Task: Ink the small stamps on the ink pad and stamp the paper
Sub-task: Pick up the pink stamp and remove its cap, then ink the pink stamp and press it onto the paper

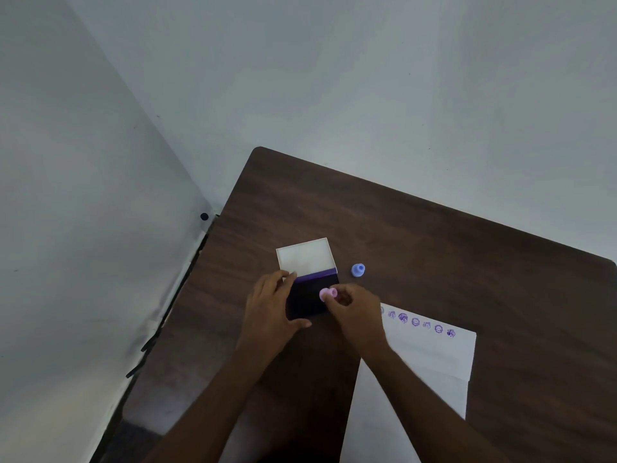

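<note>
Pink stamp [324, 294] pinched in the right hand [355, 312], tipped on its side over the dark ink pad [309, 300], face turned toward the pad's left edge. Best turned face-down first, then pressed flat and lightly on the pad so the ink coats evenly; probably a straight lift after, to avoid smearing. Left hand [272, 309] steadying the pad: fingers on its left edge, thumb along its near edge, holding it still. Small rounded plastic body, flanged like a knob. Pad surface matte, near-black purple; open lid [305, 257] pale and boxy, hinged up at the pad's far side. Blue stamp [358, 271] standing right of the lid. White paper [430, 359], smooth, right of the pad, with a row of purple prints [420, 324] along its far edge. Dark wood-grain table [434, 245] beneath.
</note>
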{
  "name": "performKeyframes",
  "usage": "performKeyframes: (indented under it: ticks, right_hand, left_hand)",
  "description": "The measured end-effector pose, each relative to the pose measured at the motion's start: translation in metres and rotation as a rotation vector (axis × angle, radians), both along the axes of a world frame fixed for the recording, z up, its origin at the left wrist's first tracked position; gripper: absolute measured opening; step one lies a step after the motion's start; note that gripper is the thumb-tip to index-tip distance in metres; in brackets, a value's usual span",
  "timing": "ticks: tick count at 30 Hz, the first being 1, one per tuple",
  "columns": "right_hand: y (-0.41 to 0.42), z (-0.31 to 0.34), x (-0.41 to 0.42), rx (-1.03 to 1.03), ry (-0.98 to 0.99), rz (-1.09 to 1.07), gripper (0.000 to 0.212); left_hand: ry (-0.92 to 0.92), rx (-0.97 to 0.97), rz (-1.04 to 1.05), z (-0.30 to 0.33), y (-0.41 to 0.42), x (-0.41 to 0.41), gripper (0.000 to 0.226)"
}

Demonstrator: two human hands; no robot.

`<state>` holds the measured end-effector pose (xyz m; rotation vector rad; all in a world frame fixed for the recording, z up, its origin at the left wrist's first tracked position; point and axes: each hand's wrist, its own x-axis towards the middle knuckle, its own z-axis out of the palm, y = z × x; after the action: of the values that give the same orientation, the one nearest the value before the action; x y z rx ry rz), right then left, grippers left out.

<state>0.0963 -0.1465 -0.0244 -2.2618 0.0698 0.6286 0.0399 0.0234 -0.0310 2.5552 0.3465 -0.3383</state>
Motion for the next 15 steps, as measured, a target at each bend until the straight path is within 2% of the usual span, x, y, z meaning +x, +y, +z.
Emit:
performKeyframes:
  ticks: [3, 8, 15]
  right_hand:
    - [0.008, -0.014, 0.002, -0.104, -0.046, 0.127, 0.028]
    - [0.018, -0.025, -0.004, -0.135, -0.142, 0.199, 0.025]
    - [0.022, -0.029, -0.001, -0.181, -0.050, 0.251, 0.033]
  left_hand:
    - [-0.007, 0.075, -0.068, -0.008, -0.001, 0.003, 0.111]
    - [-0.051, 0.142, -0.118, -0.012, -0.001, 0.004, 0.105]
    - [-0.074, 0.149, -0.107, -0.014, 0.000, 0.002, 0.094]
